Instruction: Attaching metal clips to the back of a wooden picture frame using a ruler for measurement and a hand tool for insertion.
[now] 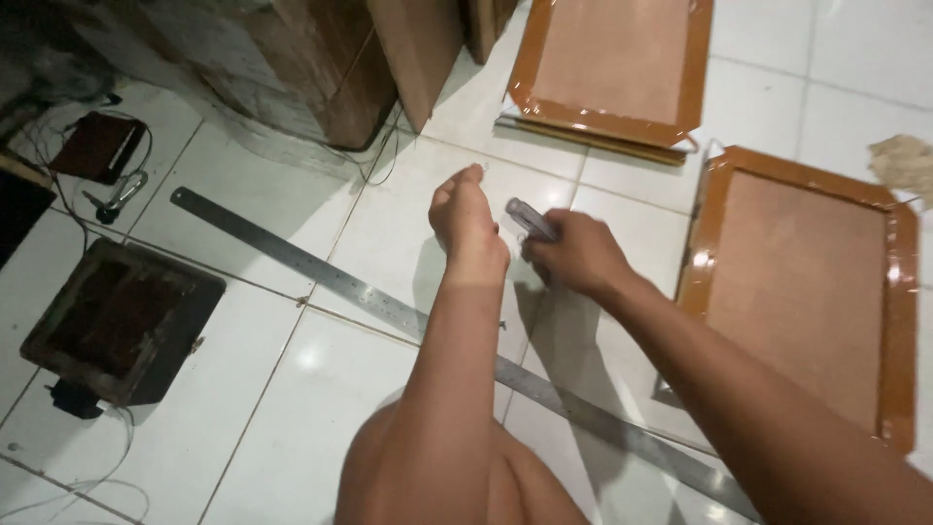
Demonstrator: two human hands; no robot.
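Your left hand (467,226) is held above the floor (292,389) with its fingers (473,175) pinched together at the tips, nipping something tiny and pale; it is too small to tell what. Your right hand (579,255) sits just beside it at 3 o'clock, the two nearly touching, fingers curled tight around a small grey tool (530,220) whose end pokes out toward 10 o'clock. You cannot tell what kind of tool it is.

Under both forearms a long steel ruler (389,309) lies flat on the tiles, running from 10 o'clock down to 4 o'clock. At 3 o'clock of your right hand lies a brown-taped board (899,292), its near edge close to your forearm. A second board (692,78) lies at 1 o'clock, well apart from your hands. At 9 o'clock sits a dark square frame (117,326), well apart, and past it at 10 o'clock a dark wallet-like case (95,146) with loose wires. Bare tile shows between the ruler and the dark frame, and again at 12 o'clock of your hands.
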